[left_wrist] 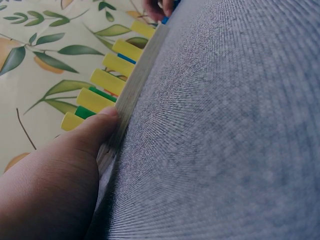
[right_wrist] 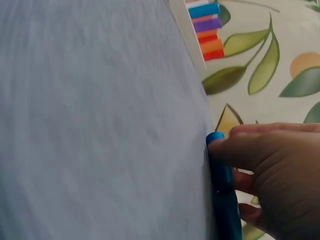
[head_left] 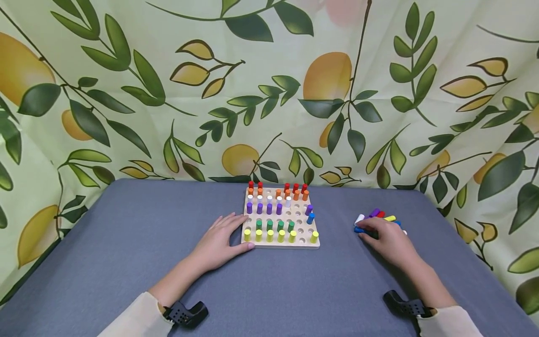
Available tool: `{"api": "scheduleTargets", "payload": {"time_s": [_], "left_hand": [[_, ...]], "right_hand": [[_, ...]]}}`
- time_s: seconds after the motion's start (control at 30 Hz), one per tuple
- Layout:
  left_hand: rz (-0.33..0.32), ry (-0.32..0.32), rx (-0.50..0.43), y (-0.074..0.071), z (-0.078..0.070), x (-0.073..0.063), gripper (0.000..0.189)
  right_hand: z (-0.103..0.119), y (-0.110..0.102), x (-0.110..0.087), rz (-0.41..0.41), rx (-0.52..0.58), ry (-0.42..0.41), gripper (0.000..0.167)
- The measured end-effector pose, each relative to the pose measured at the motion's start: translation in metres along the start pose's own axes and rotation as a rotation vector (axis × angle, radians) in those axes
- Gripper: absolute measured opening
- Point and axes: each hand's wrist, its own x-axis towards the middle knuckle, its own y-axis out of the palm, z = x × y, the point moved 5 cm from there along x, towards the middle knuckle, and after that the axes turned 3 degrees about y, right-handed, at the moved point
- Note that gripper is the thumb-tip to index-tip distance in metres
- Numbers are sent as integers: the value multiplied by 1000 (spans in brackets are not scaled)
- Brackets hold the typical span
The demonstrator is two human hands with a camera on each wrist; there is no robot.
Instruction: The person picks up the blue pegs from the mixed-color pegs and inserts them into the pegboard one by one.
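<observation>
Clearly steadying, the left hand (head_left: 216, 241) lies on the surface (head_left: 337, 290) with its fingers spread and fairly straight, fingertips at the left edge of the pegboard (head_left: 280, 247) and thumb at its near corner. Next comes the board itself, in the middle, its upright pegs standing in rows by colour; one row carries just a lone blue peg (head_left: 310, 218) at its right end. Well to the right, beside a small heap of loose pegs (head_left: 374, 213), the right hand (head_left: 389, 238) has thumb and fingers bent about a loose blue peg (head_left: 359, 230), pinching it, though how firmly I cannot tell.

So the step in hand looks like picking out that peg; the next move would call for lifting it free of its neighbours, turning it upright and lining it up over a bare hole, probably in the blue row.

Only the head view shows the rows and holes whole. The left wrist view adds the thumb pressing the board's near edge; the right wrist view shows more blue continuing end-on below the pinched peg.
</observation>
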Motion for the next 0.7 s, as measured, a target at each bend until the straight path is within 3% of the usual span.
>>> {"api": "scheduleTargets", "payload": {"time_s": [0.17, 0.47, 0.7], "left_hand": [[-6, 7, 3, -1, -1, -1, 78], [-4, 14, 0, 0, 1, 0, 78], [-2, 6, -2, 0, -1, 0, 78]], "right_hand": [[8, 7, 1, 50, -4, 4, 22], [17, 19, 1, -15, 12, -6, 19], [22, 18, 2, -14, 20, 2, 21]]}}
